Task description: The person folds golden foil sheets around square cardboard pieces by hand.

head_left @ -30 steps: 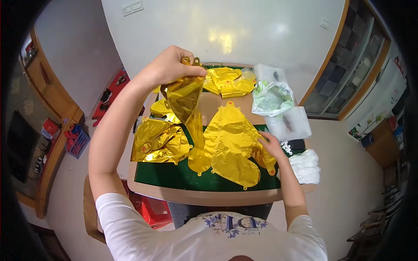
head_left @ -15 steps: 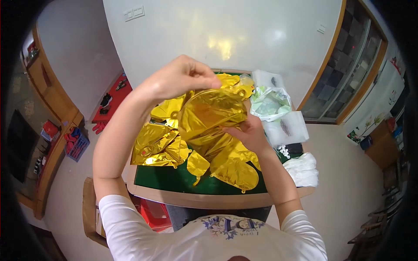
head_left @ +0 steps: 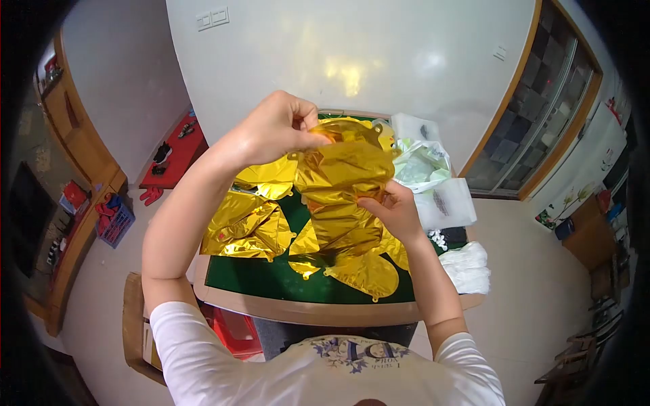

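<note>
A shiny gold foil balloon (head_left: 345, 176), flat and wrinkled, hangs stretched between my hands above the table. My left hand (head_left: 288, 125) is closed on its upper left edge, fingers curled and thumb pressed against the foil. My right hand (head_left: 394, 208) grips its right side, thumb in front and the other fingers partly hidden behind. Beneath lie more flat gold foil balloons, one folded at the left (head_left: 247, 227) and a rounded piece (head_left: 365, 276) near the front edge.
The table has a green top (head_left: 271, 279) and a wooden rim. At its right are a plastic bag (head_left: 423, 162), clear packs (head_left: 447, 206), small white pieces (head_left: 437, 238) and a white bundle (head_left: 466, 267). A wooden chair (head_left: 137, 325) and red stool (head_left: 233, 331) stand at the front left.
The gold foil balloon has been spread more upright and hangs lower. My left hand has moved a little left, its grip now on the upper left edge; my right hand shifted slightly.
</note>
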`<move>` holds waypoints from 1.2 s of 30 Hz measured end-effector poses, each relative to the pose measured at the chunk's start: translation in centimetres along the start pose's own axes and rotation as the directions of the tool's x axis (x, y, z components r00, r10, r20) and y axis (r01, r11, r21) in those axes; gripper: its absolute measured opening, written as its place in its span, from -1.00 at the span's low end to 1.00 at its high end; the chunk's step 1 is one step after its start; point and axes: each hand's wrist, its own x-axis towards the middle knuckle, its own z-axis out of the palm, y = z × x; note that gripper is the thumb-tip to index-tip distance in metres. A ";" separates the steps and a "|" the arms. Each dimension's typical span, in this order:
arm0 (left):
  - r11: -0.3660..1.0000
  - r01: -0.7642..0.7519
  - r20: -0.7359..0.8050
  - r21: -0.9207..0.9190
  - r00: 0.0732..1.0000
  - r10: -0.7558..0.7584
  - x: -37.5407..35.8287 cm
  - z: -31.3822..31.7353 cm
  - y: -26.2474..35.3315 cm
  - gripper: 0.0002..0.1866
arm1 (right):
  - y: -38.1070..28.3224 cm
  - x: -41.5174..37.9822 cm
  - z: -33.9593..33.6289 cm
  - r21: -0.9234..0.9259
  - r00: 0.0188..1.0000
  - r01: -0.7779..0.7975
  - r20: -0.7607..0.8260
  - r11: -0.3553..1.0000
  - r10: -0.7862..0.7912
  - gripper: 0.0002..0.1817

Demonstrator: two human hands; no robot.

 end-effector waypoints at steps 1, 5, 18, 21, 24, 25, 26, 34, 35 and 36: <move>1.000 0.000 0.001 0.000 1.000 0.000 0.2 0.2 -0.5 -0.76 | -0.1 0.0 -0.1 -0.051 1.000 -0.024 0.000 0.998 0.024 -0.69; 0.890 -0.290 -0.465 0.353 0.770 0.436 -0.4 1.8 -2.1 -0.81 | -1.7 0.4 0.1 -0.054 0.973 -0.099 -0.215 0.994 0.085 -0.76; 0.321 -0.017 -0.143 -0.947 0.917 -0.372 -8.2 16.2 -9.2 -0.68 | -2.0 -4.6 6.1 -0.422 0.959 0.252 0.231 0.871 -0.166 -0.59; 0.210 -0.104 -0.198 -0.972 0.842 -0.502 -10.1 15.4 -10.1 -0.67 | -1.5 -6.6 3.4 -0.565 0.945 0.285 0.028 0.774 -0.327 -0.48; 0.050 -0.188 -0.191 -0.981 0.873 -0.449 -10.3 14.5 -11.3 -0.68 | 0.7 -7.4 2.0 -0.411 0.999 0.016 0.053 0.912 0.007 -0.47; 0.051 -0.188 -0.189 -0.981 0.857 -0.479 -9.8 14.7 -11.8 -0.71 | 2.1 -7.7 1.8 -0.217 0.961 -0.177 0.173 0.960 0.217 -0.46; 0.074 -0.182 -0.194 -0.981 0.836 -0.513 -8.9 15.0 -12.4 -0.74 | 3.1 -8.2 2.5 -0.033 0.957 -0.218 0.189 0.975 0.221 -0.60; -0.132 -0.074 -0.002 -0.988 0.879 -0.476 -1.1 19.0 -20.4 -0.75 | 7.3 -10.5 -0.7 -0.020 0.807 -0.582 0.112 0.813 0.580 -0.90; -0.175 -0.050 0.032 -0.983 0.899 -0.436 -0.2 18.9 -21.1 -0.75 | 7.4 -10.6 -1.0 -0.021 0.805 -0.584 0.109 0.811 0.583 -0.90; -0.179 -0.049 0.035 -0.983 0.900 -0.435 0.6 18.7 -20.9 -0.75 | 7.7 -10.7 -1.3 0.057 0.791 -0.611 0.057 0.789 0.609 -0.90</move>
